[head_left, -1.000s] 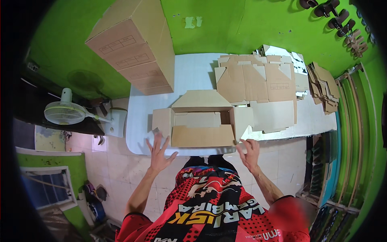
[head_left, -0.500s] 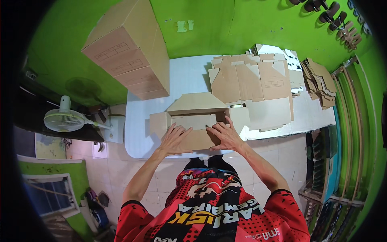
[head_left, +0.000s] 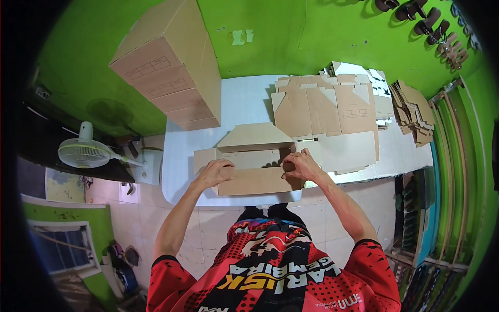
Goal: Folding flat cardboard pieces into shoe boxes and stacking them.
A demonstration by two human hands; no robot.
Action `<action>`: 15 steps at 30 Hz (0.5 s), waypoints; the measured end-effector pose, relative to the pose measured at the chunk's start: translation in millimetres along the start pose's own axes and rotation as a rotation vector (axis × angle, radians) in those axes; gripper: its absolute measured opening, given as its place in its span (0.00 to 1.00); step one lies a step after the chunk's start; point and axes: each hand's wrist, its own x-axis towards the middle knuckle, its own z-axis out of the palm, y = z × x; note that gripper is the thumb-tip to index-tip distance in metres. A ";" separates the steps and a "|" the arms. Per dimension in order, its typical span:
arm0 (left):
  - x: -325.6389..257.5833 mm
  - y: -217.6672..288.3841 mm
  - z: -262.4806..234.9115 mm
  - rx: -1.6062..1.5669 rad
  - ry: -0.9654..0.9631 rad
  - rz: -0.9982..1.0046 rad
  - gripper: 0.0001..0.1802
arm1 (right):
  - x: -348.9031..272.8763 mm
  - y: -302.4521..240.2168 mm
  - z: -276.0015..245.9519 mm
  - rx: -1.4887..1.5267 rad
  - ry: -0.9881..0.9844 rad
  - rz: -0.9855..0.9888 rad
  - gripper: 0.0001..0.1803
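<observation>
A brown cardboard box (head_left: pixel 260 183) stands open-topped at the near edge of the table, directly in front of me. Its far flap leans up and away, and a side flap sticks out to the left. My left hand (head_left: pixel 214 173) grips the box at its near left corner, fingers bent over the rim. At the near right corner, my right hand (head_left: pixel 303 166) curls round the wall with fingertips on the inside. Part of the box's right end is hidden behind that hand.
A tall stack of finished boxes (head_left: pixel 176 78) rises at the back left of the white table (head_left: pixel 244 99). Flat cardboard blanks (head_left: pixel 322 112) lie in a pile to the right, with more blanks (head_left: pixel 413 109) beyond. A fan (head_left: pixel 86 153) stands left; sandals (head_left: pixel 426 23) hang on the wall.
The box's near wall now stands more upright. Both hands have shifted from pressing flat on it to gripping its corners, fingers more curled; the right hand has moved slightly right.
</observation>
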 end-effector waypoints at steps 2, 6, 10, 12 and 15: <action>5.1 -2.0 -3.2 -0.069 -0.053 -0.012 0.30 | 0.0 0.6 -0.8 0.002 0.007 0.007 0.32; 6.7 1.2 -0.5 -0.056 -0.125 -0.079 0.30 | -3.5 -4.7 -0.5 -0.073 0.022 0.025 0.33; -2.5 4.4 23.4 0.130 0.104 0.091 0.35 | -31.1 -27.2 12.8 0.166 0.607 0.083 0.32; -0.2 16.1 44.3 0.170 0.192 0.110 0.37 | -56.3 -25.2 46.9 0.393 0.843 0.410 0.25; 7.7 44.5 77.0 0.158 0.232 0.154 0.44 | -81.2 -27.7 101.5 0.870 1.064 0.817 0.28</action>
